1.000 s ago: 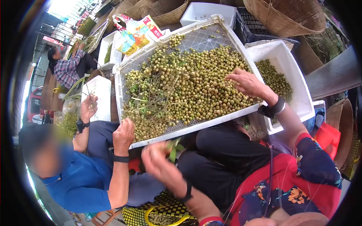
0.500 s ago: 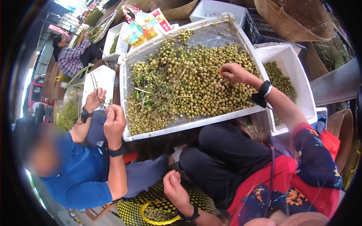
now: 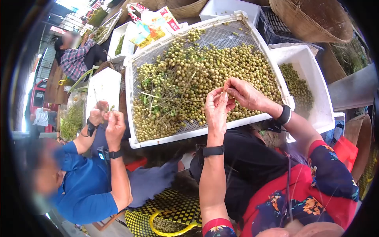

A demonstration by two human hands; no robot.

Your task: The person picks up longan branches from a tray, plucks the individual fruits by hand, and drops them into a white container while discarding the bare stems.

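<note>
A mesh-bottomed white tray (image 3: pixel 189 136) bears a heap of small round yellow-green fruits (image 3: pixel 241 59), with thin stems and leaves tangled on its left side. Over the heap's lower right, my left hand (image 3: pixel 217 108) is raised with its fingers closed at the tips. My right hand (image 3: pixel 245 94) meets it there, thumb and fingers pinched. Whatever lies between the fingertips is too small to make out. Both wrists wear black bands.
To the left, a co-worker in blue pinches a thin stem with fruit between both hands (image 3: pixel 106 116). A white bin (image 3: pixel 318 98) with smaller green fruits stands right of the tray. A yellow-black woven basket (image 3: pixel 173 209) sits below, and wicker baskets (image 3: pixel 312 19) stand behind.
My left hand has risen from beside my lap, above the woven basket, to the tray. My right hand has moved slightly down to meet it. The co-worker's hands have lowered a little.
</note>
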